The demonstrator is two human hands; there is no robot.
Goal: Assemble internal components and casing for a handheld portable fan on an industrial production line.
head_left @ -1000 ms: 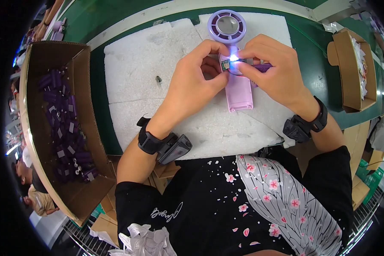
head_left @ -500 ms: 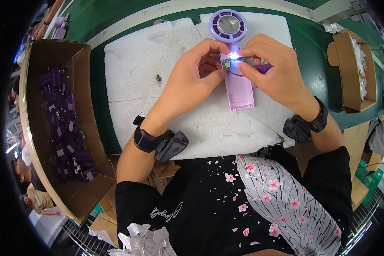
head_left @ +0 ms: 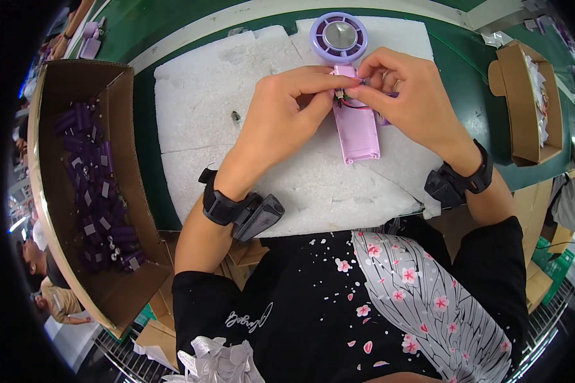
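Note:
A handheld fan with a lilac round head (head_left: 339,36) lies with its head pointing away from me. Its pink handle shell (head_left: 359,134) is hollow and faces up. Over the upper end of the shell, my left hand (head_left: 281,118) pinches a small circuit board (head_left: 340,94) with thumb and index finger. Thin red and dark wires (head_left: 356,106) run from the board toward my right hand (head_left: 421,105). The right fingers are closed at the board's other end; what exactly they grip is hidden. A purple piece shows partly beneath that hand.
White foam sheets (head_left: 201,121) cover the green table (head_left: 148,147) under the work. At the left stands a cardboard box (head_left: 124,115) of purple cylindrical batteries (head_left: 102,185). A smaller carton (head_left: 521,108) with white items is at the right. Other people are at the edges.
The bright light on the circuit board no longer shows. My left index finger has stretched across the board, and the fan has shifted slightly left.

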